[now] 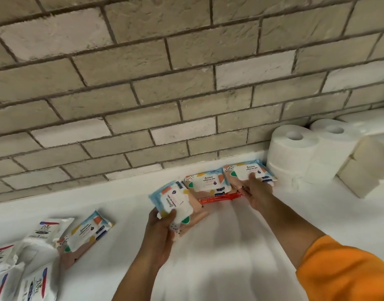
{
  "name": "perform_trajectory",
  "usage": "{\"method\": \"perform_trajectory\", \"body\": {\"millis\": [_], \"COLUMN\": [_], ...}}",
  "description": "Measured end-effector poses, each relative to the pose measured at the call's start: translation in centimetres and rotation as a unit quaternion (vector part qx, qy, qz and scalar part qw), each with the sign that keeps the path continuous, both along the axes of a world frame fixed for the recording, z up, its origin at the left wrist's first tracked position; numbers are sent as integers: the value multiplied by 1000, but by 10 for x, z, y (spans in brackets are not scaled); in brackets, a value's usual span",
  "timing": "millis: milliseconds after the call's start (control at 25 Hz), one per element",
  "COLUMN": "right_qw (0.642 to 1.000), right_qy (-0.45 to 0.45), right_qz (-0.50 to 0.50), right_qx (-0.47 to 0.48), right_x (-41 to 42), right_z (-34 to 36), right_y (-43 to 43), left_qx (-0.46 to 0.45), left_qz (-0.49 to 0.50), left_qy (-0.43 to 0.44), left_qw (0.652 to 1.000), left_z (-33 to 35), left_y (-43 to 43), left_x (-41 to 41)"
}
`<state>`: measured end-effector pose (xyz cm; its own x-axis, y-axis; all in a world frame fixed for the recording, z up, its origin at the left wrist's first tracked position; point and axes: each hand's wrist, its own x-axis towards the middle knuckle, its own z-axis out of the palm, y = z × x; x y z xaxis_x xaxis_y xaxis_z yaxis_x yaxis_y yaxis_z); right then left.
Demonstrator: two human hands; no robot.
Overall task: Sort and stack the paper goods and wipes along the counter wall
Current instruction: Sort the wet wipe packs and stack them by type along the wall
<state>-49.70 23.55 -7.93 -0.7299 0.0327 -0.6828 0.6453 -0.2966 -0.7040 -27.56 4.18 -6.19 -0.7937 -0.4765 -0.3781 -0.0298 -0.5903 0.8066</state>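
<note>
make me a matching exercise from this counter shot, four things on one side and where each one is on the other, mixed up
Things:
1. toilet paper rolls
2. red pack
3. white Dove packs
4. colourful wipes pack in the left hand

Places:
A. bottom left corner of the counter
B. lifted off the counter, in front of the row of wipes packs
C. stacked against the brick wall at the right
D. flat on the counter, partly under the colourful wipes packs by the wall

Pairs: 1-C, 2-D, 3-A, 4-B
</note>
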Motion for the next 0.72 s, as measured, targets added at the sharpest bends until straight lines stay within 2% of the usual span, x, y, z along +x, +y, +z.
{"method": "perform_trajectory", "body": {"millis": [120,240,320,440,560,680,720], "right_qw": [1000,999,998,993,990,989,988], "right_qy": [-2,-9,-14,-13,-12,-23,-26], "right_qz": [21,32,56,103,128,143,150], "right_qx": [18,6,5,47,55,28,16], "right_x": [0,-2,-3,-1,1,4,5], "right_z": [-3,-2,0,4,7,5,5], "right_y": [1,0,-1,1,6,11,13], "left_qx": [-203,-369,-476,-624,-688,-772,-794], "left_qz": [-53,-94,-131,-229,-303,-249,-201], "left_qy": [-66,-140,-172,-189,-184,-225,-227], "left_qw": [976,914,853,723,633,541,528], "left_z": [18,28,29,29,33,28,23], "left_y": [-13,-26,-29,-25,-24,-19,-13], "left_x": [-26,-66,-98,-144,-178,-190,-188]}}
